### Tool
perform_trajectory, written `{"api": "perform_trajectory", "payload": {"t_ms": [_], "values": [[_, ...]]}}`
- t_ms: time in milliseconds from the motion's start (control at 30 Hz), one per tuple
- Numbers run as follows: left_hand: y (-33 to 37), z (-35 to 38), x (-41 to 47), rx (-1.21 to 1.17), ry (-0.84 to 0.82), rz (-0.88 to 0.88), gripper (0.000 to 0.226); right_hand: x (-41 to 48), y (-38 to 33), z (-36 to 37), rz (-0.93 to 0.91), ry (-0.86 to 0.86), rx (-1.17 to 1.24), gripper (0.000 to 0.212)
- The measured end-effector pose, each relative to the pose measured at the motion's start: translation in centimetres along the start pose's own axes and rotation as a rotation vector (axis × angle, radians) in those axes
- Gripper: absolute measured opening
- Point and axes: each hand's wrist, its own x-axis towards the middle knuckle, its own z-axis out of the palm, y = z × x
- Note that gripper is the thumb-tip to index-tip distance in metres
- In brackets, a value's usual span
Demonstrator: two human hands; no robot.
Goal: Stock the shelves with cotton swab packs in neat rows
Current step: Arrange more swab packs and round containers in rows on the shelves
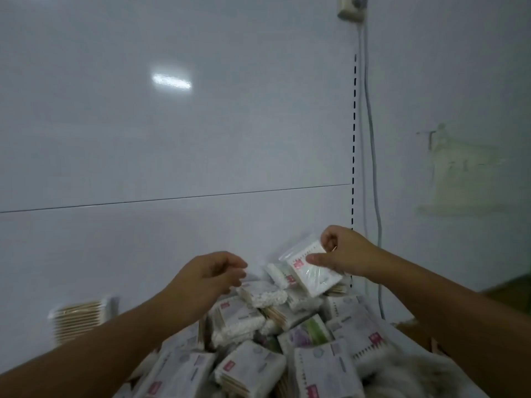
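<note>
A heap of several cotton swab packs [287, 340], white with red marks and wooden sticks showing, fills the bottom middle of the head view. My right hand [342, 254] pinches one pack [310, 271] by its upper edge and holds it lifted above the heap. My left hand [212, 274] hovers over the left side of the heap with fingers loosely curled and nothing in it. One more swab pack [83, 314] stands alone at the lower left, against the white back panel.
The white shelf back panel [172, 139] fills most of the view, with a slotted upright [354, 168] at its right edge. A grey cable [372, 156] runs down the wall from a socket [352, 8]. A cardboard edge [413, 331] lies at the right.
</note>
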Motion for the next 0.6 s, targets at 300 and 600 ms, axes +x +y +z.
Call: {"api": "perform_trajectory", "payload": {"t_ms": [300,600], "values": [[1.9,1.6,0.9,-0.618,0.020,-0.338,0.026,0.7,-8.0,5.0,-0.204,-0.002,0.360,0.029],[-1.8,-3.2,-1.6,-0.738,0.213,-0.500,0.024,3.8,-1.0,3.7,0.115,-0.231,-0.414,0.039]]}}
